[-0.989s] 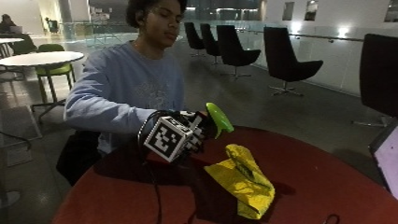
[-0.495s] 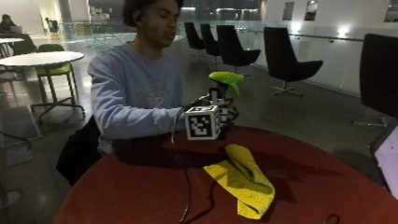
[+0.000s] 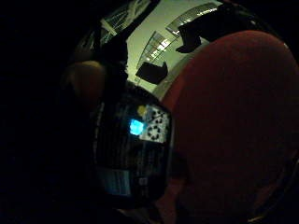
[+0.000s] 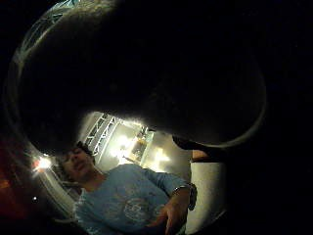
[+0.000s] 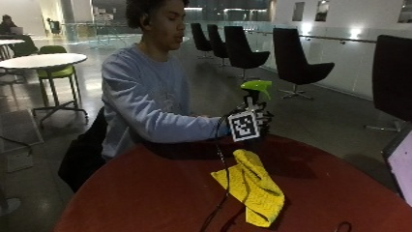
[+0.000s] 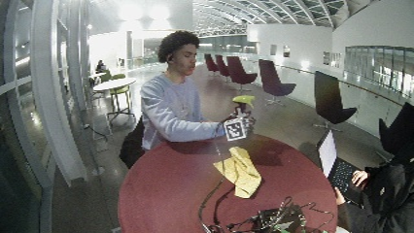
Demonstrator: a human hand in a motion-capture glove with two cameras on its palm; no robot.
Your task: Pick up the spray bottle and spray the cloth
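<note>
You've raised the spray bottle (image 5: 256, 94) since a second ago; your right hand (image 5: 256, 123) has its fingers grasping it upright, the cloth (image 5: 251, 186) on the desk (image 5: 141, 193) just below them. Aim down next.

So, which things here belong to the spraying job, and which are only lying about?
Job:
- spray bottle, held up by the gloved right hand
- yellow cloth, crumpled on the table

Lying about:
- laptop
- cables at the table edge
</note>
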